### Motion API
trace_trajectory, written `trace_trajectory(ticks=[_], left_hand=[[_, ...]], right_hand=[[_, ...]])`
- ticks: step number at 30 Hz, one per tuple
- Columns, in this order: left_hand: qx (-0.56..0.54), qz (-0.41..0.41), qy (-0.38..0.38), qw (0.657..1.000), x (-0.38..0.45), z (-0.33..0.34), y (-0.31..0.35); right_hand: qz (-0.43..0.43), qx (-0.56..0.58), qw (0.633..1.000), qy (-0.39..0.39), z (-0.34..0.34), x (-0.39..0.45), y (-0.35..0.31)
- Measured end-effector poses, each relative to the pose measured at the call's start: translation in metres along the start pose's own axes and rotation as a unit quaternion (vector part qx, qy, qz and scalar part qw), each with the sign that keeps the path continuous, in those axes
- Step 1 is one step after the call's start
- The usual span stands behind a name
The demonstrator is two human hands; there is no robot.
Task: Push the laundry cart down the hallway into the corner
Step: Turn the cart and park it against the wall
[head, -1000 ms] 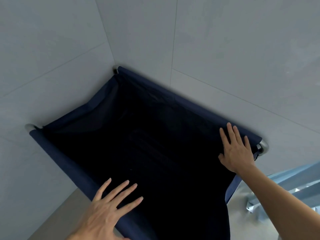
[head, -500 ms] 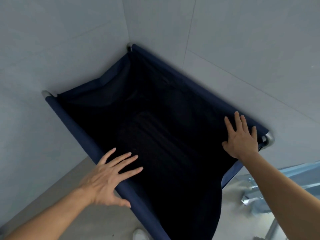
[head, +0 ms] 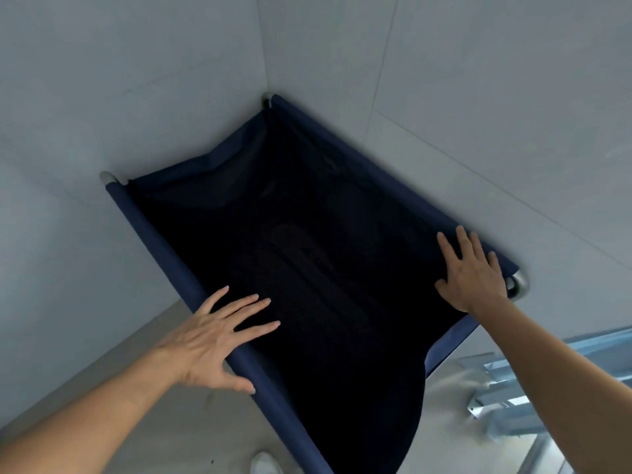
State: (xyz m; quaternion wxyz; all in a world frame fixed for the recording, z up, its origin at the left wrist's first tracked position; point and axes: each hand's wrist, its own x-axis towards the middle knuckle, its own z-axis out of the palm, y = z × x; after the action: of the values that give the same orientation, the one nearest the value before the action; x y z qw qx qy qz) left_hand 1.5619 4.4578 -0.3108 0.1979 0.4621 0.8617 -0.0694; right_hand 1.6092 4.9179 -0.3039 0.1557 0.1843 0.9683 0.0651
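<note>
Left wall [head: 119,97] is running down to bare grey floor [head: 113,388], open strip of floor lying between wall and cart's near-left rail. Laundry cart [head: 164,254], navy fabric on a metal frame, is sitting in the corner where the two walls are meeting: far corner post [head: 267,97] is tucked right at the wall joint, left post cap [head: 107,176] is sitting against or just beside the left wall, can't tell if touching. Right long rail is running along the right wall [head: 496,114], gap not readable. Inside of the bag is reading black, contents not discernible.

Left hand [head: 208,340] is reaching in from lower left, forearm extended, fingers straight and splayed over the near-left rail, thumb touching the rail's outer side, not curling round it. White shoe tip [head: 265,463] is showing on the floor by the bottom edge.

Right hand [head: 473,271] is lying flat, fingers spread and straight, on the fabric at the near-right corner, just beside the metal elbow [head: 519,285], arm coming in from the lower right. Pale blue metal frame [head: 513,388] is standing on the floor at right, near the cart.
</note>
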Motion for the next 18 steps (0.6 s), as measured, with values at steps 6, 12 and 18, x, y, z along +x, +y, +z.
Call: trace_trajectory(ticks=[6, 12, 18], left_hand=[[-0.065, -0.143, 0.091, 0.983, -0.016, -0.013, 0.045], [-0.162, -0.373, 0.190, 0.894, -0.006, -0.033, 0.135], [-0.215, -0.506, 0.157, 0.820, 0.017, -0.029, 0.228]], right_hand=[[-0.087, -0.049, 0.994, 0.039, -0.018, 0.002, 0.016], [-0.228, -0.036, 0.969, 0.083, -0.017, 0.018, 0.047], [-0.312, -0.036, 0.946, 0.077, -0.013, 0.038, 0.090]])
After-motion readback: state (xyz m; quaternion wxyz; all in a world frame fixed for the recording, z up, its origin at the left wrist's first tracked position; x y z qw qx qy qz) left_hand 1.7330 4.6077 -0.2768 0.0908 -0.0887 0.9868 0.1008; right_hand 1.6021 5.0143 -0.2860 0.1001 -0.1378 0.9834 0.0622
